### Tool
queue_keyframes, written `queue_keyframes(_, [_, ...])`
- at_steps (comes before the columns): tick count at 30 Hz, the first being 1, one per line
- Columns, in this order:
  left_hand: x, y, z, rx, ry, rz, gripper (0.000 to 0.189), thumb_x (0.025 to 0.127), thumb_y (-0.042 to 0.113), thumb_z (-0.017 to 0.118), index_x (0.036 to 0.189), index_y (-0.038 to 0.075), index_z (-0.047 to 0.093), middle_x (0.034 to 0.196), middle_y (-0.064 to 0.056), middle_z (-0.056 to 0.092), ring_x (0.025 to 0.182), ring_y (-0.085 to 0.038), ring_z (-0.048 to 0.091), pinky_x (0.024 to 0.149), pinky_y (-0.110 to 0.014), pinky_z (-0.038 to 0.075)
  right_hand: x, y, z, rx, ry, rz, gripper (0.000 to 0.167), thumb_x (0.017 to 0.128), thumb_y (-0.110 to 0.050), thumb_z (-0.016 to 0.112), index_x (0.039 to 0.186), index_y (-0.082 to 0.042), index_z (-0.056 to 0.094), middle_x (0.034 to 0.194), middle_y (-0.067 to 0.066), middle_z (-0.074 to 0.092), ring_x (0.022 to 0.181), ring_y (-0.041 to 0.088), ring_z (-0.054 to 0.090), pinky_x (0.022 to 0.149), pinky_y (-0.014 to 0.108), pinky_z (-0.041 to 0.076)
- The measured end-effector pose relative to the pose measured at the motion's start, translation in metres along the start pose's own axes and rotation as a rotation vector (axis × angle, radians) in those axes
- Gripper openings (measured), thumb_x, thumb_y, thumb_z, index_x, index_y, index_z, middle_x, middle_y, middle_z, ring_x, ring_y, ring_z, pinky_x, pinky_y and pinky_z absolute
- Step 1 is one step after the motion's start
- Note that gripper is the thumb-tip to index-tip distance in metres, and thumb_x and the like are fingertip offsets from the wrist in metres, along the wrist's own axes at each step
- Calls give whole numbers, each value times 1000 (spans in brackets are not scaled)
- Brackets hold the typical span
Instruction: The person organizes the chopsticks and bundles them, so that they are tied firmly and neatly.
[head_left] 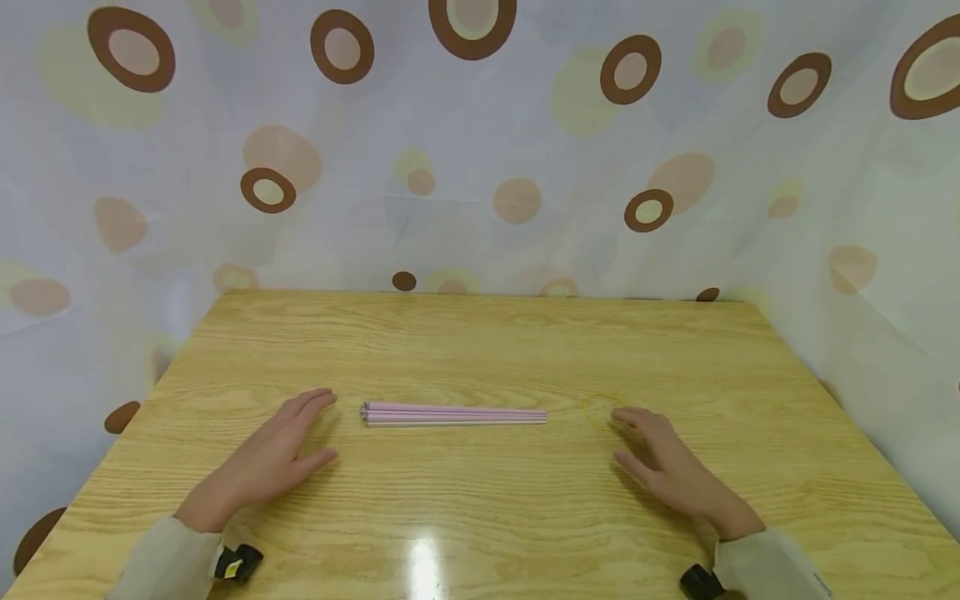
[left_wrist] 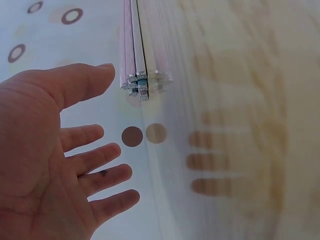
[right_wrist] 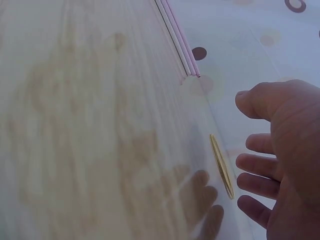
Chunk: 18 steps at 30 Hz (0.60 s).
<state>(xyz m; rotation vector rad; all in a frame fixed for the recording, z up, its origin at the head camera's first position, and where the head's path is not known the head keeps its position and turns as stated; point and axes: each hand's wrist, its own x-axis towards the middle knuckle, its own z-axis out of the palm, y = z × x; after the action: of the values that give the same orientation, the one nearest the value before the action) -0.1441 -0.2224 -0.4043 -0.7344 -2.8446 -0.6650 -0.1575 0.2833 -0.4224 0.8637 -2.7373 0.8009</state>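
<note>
A bundle of slim pink chopsticks [head_left: 455, 415] lies crosswise on the wooden table, silvery glittering ends [left_wrist: 142, 86] to the left. To the left of those ends is my left hand [head_left: 279, 454], fingers extended and thumb apart, with nothing in it. A thin yellow rubber band [right_wrist: 221, 166] lies as a loop on the tabletop, right of the chopsticks' plain ends. My right hand [head_left: 671, 471] is beside the band, its fingertips overlapping the loop's right side in the head view. Its fingers are loosely extended and it holds nothing.
The wooden table [head_left: 480, 342] has a shiny surface that mirrors the hands in both wrist views. A white cloth [head_left: 465, 242] with brown and beige spots hangs behind the table and along its sides. Dark wrist cameras [head_left: 238, 564] sit at both cuffs.
</note>
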Motion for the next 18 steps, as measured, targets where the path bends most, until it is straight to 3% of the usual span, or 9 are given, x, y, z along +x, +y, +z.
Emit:
queue_keyframes(4, [0,0,0,-7,-3,-6,62,89,19,69,138,-6,40,141,-26,42,129,-43,41,101,-56,37,4,-2,2,13,6,-17,48,92,-7,63,134,8,44,132,19,50,120,34,43,97,21,31])
queue_keyframes(11, [3,1,-2,-10,-11,-10,63,89,20,69,139,-6,39,142,-26,41,130,-43,40,102,-56,37,12,-6,5,18,12,-36,47,92,-8,64,133,6,46,131,17,52,119,34,46,94,37,35])
queue_keyframes(18, [5,4,0,-14,-26,-21,64,89,22,69,139,-5,39,143,-25,42,130,-43,40,103,-56,36,14,-3,8,15,21,-53,49,89,-6,66,133,5,47,130,17,52,118,32,46,94,32,36])
